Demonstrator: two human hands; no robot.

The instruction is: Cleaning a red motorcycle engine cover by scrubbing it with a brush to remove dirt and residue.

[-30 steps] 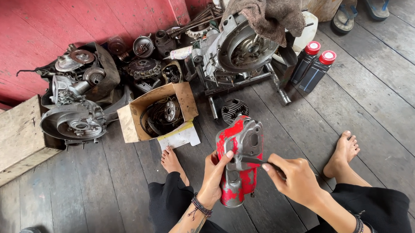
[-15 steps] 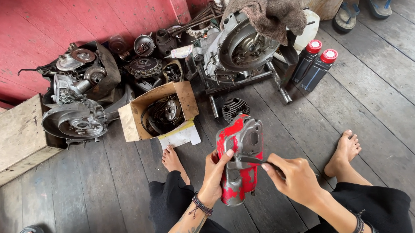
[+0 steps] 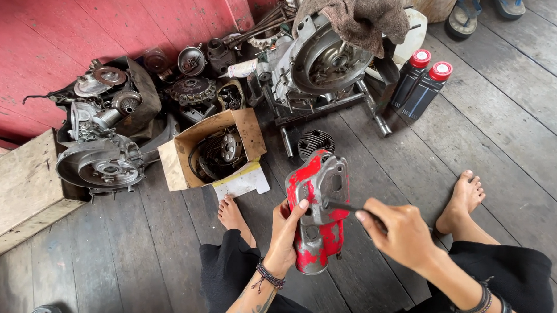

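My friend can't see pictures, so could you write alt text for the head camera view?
A seated, barefoot person's left hand holds a metal engine cover with peeling red paint, while the right hand presses a thin dark tool against it. Beyond, on the wooden plank floor, sit a cardboard box of parts, engine casings and two dark red-capped bottles.

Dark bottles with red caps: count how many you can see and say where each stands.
2. One bottle stands on the wooden floor right of the engine stand; the second bottle touches its right side. Others may be hidden behind the engine.
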